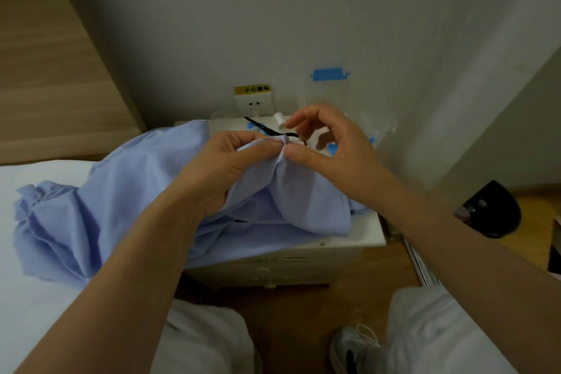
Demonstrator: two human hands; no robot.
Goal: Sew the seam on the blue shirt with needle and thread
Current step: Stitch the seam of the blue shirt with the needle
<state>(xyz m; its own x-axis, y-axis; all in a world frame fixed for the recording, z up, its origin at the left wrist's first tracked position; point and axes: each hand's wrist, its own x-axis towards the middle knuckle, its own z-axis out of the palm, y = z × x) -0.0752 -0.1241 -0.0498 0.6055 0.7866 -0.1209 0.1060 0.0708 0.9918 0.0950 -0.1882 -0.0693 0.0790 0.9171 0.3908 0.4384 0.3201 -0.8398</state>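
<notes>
Two hands meet on a raised fold of the light-blue cotton shirt [121,206], just above centre.

The left hand [224,167] pinches the fold between thumb and fingertips. At 3 o'clock of it, the right hand [328,149] sets its thumb against the same fold with its fingers curled above; whether they grip a needle cannot be told. The shirt drapes from the white bedside cabinet [364,237] toward 8 o'clock onto the white bed sheet [30,282]. Black scissors [264,128] and a white thread spool [279,121] lie at 12 o'clock of the fold.

A white nightstand [364,237] stands beside a bed [33,297]. On the wall behind it are a socket [254,103], a yellow label [253,89] and blue tape [329,74]. A black bag [491,209] lies on the floor.
</notes>
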